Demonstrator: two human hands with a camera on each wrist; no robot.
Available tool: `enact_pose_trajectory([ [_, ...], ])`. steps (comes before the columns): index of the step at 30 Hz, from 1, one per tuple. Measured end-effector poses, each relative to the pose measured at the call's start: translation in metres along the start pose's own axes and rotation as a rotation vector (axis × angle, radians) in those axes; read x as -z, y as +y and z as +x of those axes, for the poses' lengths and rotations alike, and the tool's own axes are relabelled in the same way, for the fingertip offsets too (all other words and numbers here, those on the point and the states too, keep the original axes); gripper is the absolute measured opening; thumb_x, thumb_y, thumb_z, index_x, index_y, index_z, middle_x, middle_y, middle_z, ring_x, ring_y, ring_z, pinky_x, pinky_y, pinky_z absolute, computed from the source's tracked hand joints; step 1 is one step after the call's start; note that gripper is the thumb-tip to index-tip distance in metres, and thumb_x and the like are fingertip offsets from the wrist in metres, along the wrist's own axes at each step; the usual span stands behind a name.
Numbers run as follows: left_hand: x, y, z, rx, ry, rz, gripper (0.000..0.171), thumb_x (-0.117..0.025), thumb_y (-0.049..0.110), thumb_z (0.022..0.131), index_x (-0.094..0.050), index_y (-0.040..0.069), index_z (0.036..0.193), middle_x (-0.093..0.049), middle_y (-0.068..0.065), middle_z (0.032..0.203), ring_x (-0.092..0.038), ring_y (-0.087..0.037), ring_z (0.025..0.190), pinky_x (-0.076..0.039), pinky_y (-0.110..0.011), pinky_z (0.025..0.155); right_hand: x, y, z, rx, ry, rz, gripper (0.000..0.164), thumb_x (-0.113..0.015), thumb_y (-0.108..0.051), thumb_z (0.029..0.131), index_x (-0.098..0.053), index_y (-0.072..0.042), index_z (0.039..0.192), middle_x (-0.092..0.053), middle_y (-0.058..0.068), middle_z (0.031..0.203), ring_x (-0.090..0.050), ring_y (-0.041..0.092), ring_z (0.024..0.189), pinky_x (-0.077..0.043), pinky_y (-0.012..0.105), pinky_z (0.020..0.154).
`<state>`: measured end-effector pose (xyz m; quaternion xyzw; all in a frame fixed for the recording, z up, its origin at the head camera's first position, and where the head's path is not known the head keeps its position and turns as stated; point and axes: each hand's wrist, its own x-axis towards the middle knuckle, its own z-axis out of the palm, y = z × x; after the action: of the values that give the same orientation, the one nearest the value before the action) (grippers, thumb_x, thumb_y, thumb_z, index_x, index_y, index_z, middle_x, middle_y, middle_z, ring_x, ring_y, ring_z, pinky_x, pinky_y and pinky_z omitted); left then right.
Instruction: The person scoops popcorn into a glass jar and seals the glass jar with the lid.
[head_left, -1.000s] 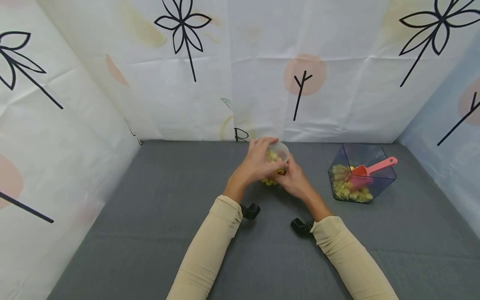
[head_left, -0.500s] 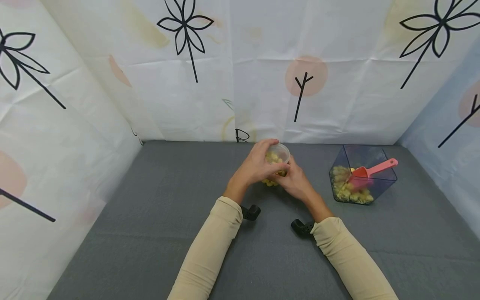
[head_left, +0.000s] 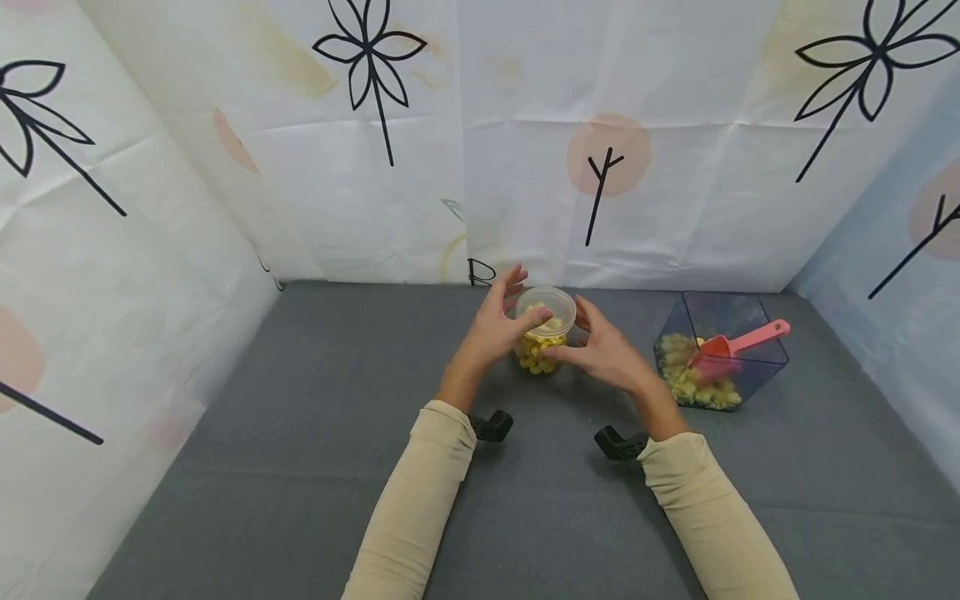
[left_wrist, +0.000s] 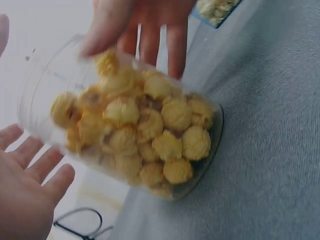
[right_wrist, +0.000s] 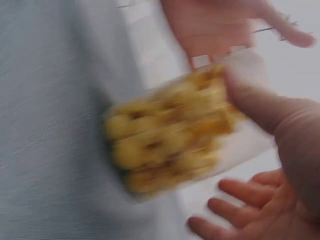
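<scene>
A clear round jar [head_left: 536, 354] of yellow popcorn stands upright on the grey cloth, with a translucent lid [head_left: 553, 300] on top. At its left is my left hand [head_left: 491, 329], fingers spread and the thumb reaching over the lid's near edge. From the right, my right hand [head_left: 611, 357] surrounds the jar loosely, its thumb across the front. In the left wrist view, the left fingers [left_wrist: 45, 167] are straight and stand off the jar wall. The right wrist view is blurred; there the right fingers are also off the jar, and whether the thumb touches it I cannot tell.
To the right stands a clear, bluish square container [head_left: 757, 379] partly filled with popcorn, a pink scoop [head_left: 738, 342] resting in it with its handle over the rim. Printed white cloth walls [head_left: 517, 200] enclose the back and sides.
Both hands have loosened from the jar and spread apart, left hand to the left and right hand to the right. More of the jar and lid now shows.
</scene>
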<state>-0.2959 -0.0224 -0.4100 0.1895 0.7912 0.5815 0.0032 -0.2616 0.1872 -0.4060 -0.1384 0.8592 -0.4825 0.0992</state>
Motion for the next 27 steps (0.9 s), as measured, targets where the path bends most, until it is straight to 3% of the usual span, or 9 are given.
enact_pose_trajectory([
  [3, 0.007, -0.006, -0.003, -0.011, -0.021, -0.038, 0.1, -0.08, 0.032, 0.09, -0.015, 0.018, 0.164, -0.032, -0.002, 0.166, -0.029, -0.021, 0.155, -0.027, -0.049, 0.127, 0.011, -0.014, -0.008, -0.033, -0.009, -0.074, 0.104, -0.069, -0.043, 0.097, 0.004, -0.013, 0.165, -0.016, 0.019, 0.171, -0.023, 0.042, 0.156, -0.034, 0.061, 0.118],
  [7, 0.008, -0.013, -0.006, -0.016, -0.083, -0.031, 0.125, -0.086, 0.053, 0.076, -0.003, 0.02, 0.165, -0.028, -0.005, 0.168, -0.025, -0.023, 0.158, -0.022, -0.055, 0.127, 0.018, -0.031, -0.014, 0.004, 0.034, -0.11, 0.1, -0.066, -0.046, 0.098, -0.001, -0.013, 0.166, -0.021, 0.016, 0.17, -0.028, 0.042, 0.154, -0.035, 0.059, 0.119],
  [10, 0.004, -0.019, -0.006, 0.017, -0.111, -0.043, 0.133, -0.086, 0.057, 0.072, 0.003, 0.025, 0.165, -0.027, -0.005, 0.168, -0.028, -0.027, 0.156, -0.027, -0.055, 0.125, 0.021, -0.038, -0.013, 0.053, 0.092, -0.142, 0.094, -0.064, -0.046, 0.099, -0.007, -0.013, 0.166, -0.024, 0.015, 0.169, -0.031, 0.041, 0.153, -0.033, 0.058, 0.121],
  [16, -0.009, -0.029, -0.005, 0.11, -0.117, -0.108, 0.126, -0.091, 0.024, 0.077, 0.0, 0.027, 0.165, -0.037, -0.009, 0.16, -0.046, -0.027, 0.142, -0.043, -0.049, 0.115, 0.016, -0.036, 0.0, 0.183, 0.136, -0.123, 0.087, -0.07, -0.037, 0.098, -0.019, -0.013, 0.164, -0.027, 0.013, 0.168, -0.029, 0.036, 0.155, -0.031, 0.058, 0.122],
  [18, -0.014, -0.032, -0.004, 0.118, -0.12, -0.113, 0.124, -0.091, 0.021, 0.077, -0.004, 0.028, 0.164, -0.043, -0.008, 0.155, -0.051, -0.023, 0.135, -0.046, -0.045, 0.112, 0.014, -0.032, 0.004, 0.209, 0.138, -0.105, 0.086, -0.071, -0.034, 0.097, -0.021, -0.013, 0.164, -0.026, 0.012, 0.169, -0.029, 0.037, 0.155, -0.032, 0.059, 0.121],
  [25, -0.025, -0.041, 0.0, -0.003, -0.158, -0.159, 0.094, -0.092, 0.013, 0.075, -0.036, 0.024, 0.149, -0.054, -0.004, 0.135, -0.059, -0.02, 0.115, -0.053, -0.037, 0.098, 0.006, -0.02, 0.013, 0.234, 0.096, -0.037, 0.082, -0.069, -0.025, 0.098, -0.021, -0.016, 0.164, -0.022, 0.01, 0.171, -0.026, 0.039, 0.156, -0.033, 0.064, 0.118],
  [27, -0.027, -0.041, 0.0, -0.003, -0.151, -0.157, 0.089, -0.092, 0.014, 0.075, -0.039, 0.023, 0.145, -0.055, -0.003, 0.132, -0.059, -0.019, 0.113, -0.054, -0.035, 0.095, 0.004, -0.018, 0.014, 0.239, 0.085, -0.034, 0.081, -0.068, -0.024, 0.098, -0.022, -0.018, 0.164, -0.024, 0.011, 0.17, -0.025, 0.037, 0.156, -0.032, 0.064, 0.117],
])
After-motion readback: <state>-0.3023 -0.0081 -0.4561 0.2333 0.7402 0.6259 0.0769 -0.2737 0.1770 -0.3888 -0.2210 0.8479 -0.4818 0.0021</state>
